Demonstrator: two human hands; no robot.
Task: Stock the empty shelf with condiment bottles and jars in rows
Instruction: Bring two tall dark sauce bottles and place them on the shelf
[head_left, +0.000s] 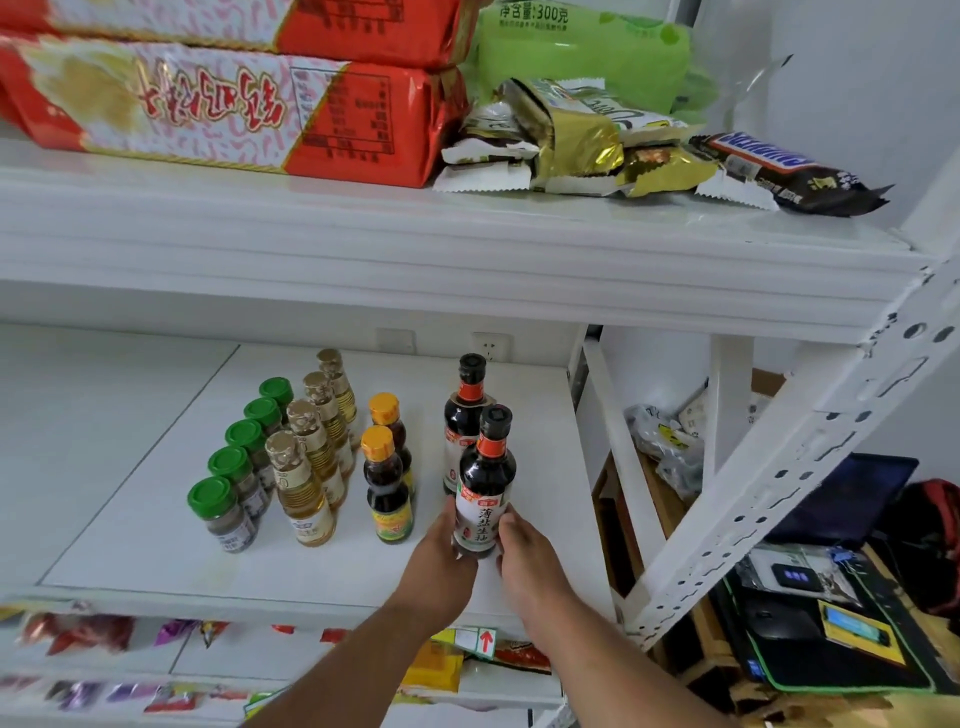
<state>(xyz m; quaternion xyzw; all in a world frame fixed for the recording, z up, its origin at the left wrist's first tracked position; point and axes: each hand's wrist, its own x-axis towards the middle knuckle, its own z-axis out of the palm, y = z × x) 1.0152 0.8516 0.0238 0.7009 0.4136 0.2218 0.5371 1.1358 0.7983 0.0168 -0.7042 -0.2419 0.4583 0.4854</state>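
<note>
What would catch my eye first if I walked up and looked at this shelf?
Probably the two hands, left hand and right hand, gripping a dark soy sauce bottle with a black cap and white label at the front right of the white middle shelf. Left of it stand neat rows: green-capped spice jars, gold-capped pale yellow bottles and orange-capped dark bottles. Above lie big red and white noodle packs.
</note>
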